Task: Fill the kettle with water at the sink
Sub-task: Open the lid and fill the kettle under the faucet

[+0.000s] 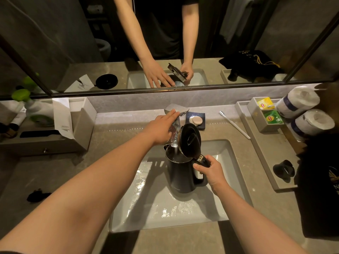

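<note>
On the worktop (pixel 113 136) at far left, a tray (pixel 55 142) holds a green-capped bottle (pixel 34 109) and a folded paper (pixel 61 118); a small black thing (pixel 37 194) lies in front of it. The left hand (pixel 162 129) lies flat, fingers spread, on the tap (pixel 176 114). One stream of water (pixel 175 142) falls into the kettle (pixel 183 175), lid (pixel 189 139) tipped up, standing in the wet sink (pixel 146 208). The right hand (pixel 213 174) is wrapped around the kettle's handle. Behind, a dish (pixel 200 116) carries one soap (pixel 196 121). One toothbrush (pixel 235 125) lies further right. A box (pixel 256 116) contains two tea packets, one yellow (pixel 265 103), one green (pixel 273 117). Two paper rolls (pixel 300 101) are stacked at far right.
</note>
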A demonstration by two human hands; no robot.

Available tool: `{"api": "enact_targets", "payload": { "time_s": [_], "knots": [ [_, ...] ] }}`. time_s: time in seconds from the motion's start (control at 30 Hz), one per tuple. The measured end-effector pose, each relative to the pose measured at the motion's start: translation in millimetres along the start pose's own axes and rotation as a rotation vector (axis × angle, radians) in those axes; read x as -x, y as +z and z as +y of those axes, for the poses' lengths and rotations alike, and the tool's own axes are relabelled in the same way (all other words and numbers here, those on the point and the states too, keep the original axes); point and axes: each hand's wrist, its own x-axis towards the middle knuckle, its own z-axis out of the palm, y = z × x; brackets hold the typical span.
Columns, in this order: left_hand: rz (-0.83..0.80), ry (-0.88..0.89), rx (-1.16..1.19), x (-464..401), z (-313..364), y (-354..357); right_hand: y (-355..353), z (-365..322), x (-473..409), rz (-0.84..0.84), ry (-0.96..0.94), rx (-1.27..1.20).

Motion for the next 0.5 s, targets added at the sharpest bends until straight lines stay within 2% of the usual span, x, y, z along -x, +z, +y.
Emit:
{"api": "enact_targets", "payload": {
  "time_s": [0.5],
  "knots": [
    [-0.010, 0.005, 0.007, 0.8, 0.6, -1.9, -2.1, -1.7, 0.6, -0.001, 0.002, 0.007]
  ]
}}
